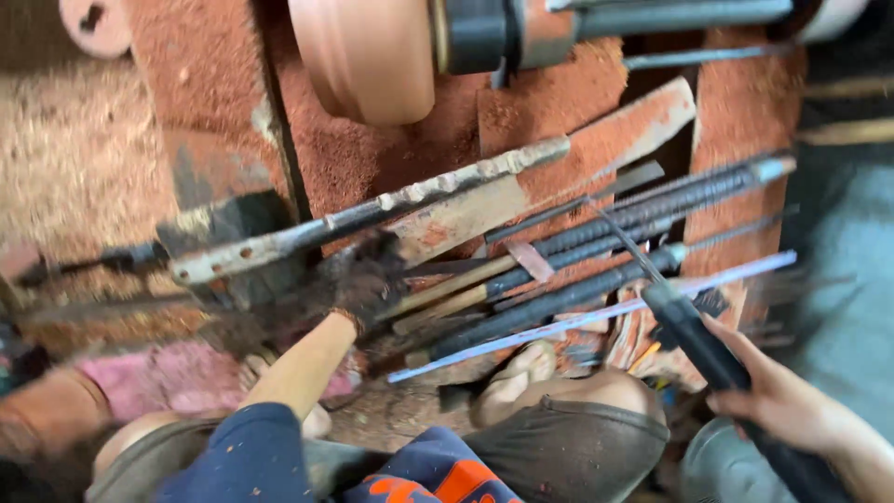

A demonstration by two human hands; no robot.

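Seen from a head-worn camera looking down, the person sits low with knees drawn up in dark shorts (568,447) and a navy sleeve (251,447) at the bottom of the frame; a bare foot (521,373) rests on dusty ground. The right hand (778,396), bare, is curled closed around the dark handle of a long turning tool (694,335), gripping it low while the thin metal tip slants up and left over the pile. The left hand (368,284), in a grimy dark glove, reaches forward with its fingers folded down onto the tool rest (372,219), a long worn metal bar lying at a slant; motion blur makes it hard to say whether it grips the bar or only presses on it. Beside and under the hands lies a heap of long steel chisels and rods (596,251), some ridged, some with pale wooden handles. The held tool looks stiff, fairly heavy and tip-sharp, best taken by its thick handle end. Beyond, reddish sawdust (335,158) coats everything, and a round reddish wooden piece (368,56) sits mounted on a lathe spindle (484,33) at the top.
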